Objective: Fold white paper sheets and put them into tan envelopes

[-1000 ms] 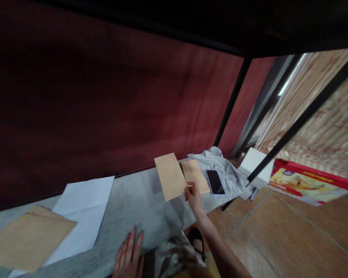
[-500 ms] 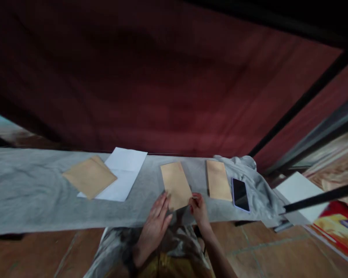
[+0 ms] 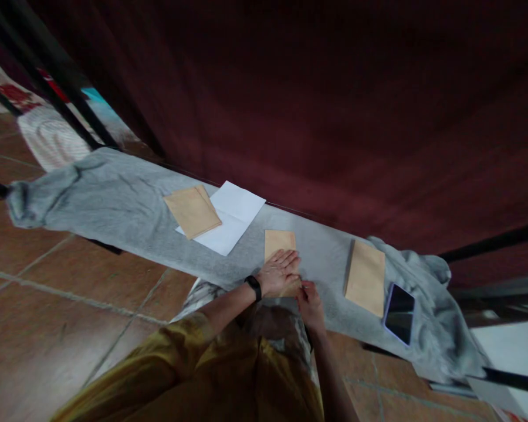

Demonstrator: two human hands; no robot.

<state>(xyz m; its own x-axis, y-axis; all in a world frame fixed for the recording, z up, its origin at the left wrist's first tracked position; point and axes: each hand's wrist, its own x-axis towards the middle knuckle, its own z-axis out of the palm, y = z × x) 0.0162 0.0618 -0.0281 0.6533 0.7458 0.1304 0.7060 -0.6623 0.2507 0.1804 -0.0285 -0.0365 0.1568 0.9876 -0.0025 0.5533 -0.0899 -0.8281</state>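
A brown paper envelope [image 3: 278, 239] lies flat on the grey cloth right in front of me. My left hand [image 3: 280, 273], wearing a black wristband, rests flat across its lower half with the fingers stretched out. At the envelope's lower right edge, my right hand [image 3: 310, 305] has its fingers closed on the corner; the fingertips are partly hidden. To the left, more brown envelopes [image 3: 192, 211] overlap a folded white sheet of paper [image 3: 234, 215]. On the right sits a stack of brown envelopes [image 3: 366, 276].
A phone [image 3: 399, 313] with a purple edge lies beside the stack. Grey cloth [image 3: 127, 199] covers the narrow bench and bunches at both ends. A dark red curtain [image 3: 312, 135] hangs behind it. Black metal bars [image 3: 501, 239] cross at the sides, above a tiled floor [image 3: 35, 328].
My left hand has moved from the envelope's lower left edge onto its surface, lying flat. My right hand stays at the lower right corner. The whole view has tilted and shifted.
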